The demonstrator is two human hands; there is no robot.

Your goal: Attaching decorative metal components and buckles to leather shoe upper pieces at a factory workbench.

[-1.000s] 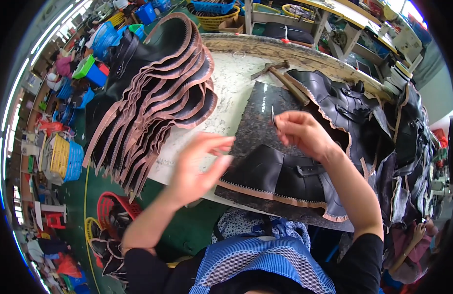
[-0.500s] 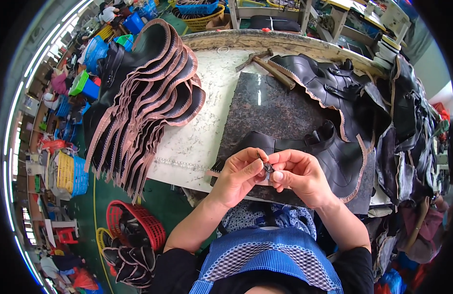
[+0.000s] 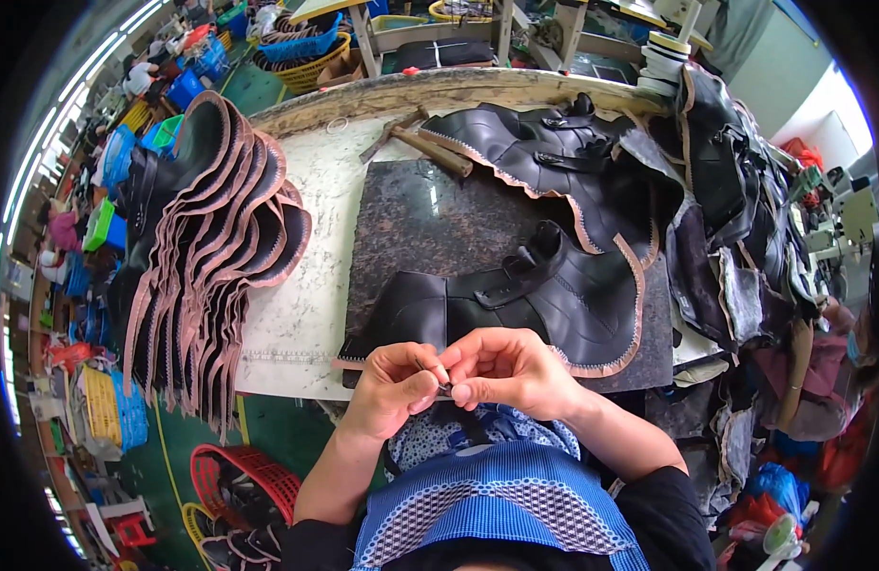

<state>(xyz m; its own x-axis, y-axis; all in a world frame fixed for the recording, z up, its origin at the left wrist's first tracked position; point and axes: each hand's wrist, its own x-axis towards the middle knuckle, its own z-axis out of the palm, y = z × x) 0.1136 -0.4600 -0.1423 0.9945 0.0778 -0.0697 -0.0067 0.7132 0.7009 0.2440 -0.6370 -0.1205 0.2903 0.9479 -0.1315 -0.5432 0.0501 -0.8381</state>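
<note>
Close to the table's front edge, my left hand [image 3: 390,388] and my right hand [image 3: 512,375] meet with pinched fingertips. Between them is a small dark metal piece [image 3: 445,388], mostly covered by the fingers, so its exact kind cannot be made out. Just beyond my hands a black leather boot upper [image 3: 516,303] with a strap and a pale zigzag-stitched edge lies flat on a dark stone slab [image 3: 401,214]. More black uppers [image 3: 554,143] lie at the slab's far right.
A thick stack of black uppers [image 3: 211,238] with pinkish edges hangs over the table's left side. A hammer [image 3: 430,150] lies behind the slab. Leather pieces [image 3: 715,190] pile up at right, where another person's arm [image 3: 797,371] shows. A red basket [image 3: 254,471] stands lower left on the floor.
My view has swung right, so the table appears farther left. My joined hands have come nearer to my body, off the boot upper, still pinching the small metal piece.
</note>
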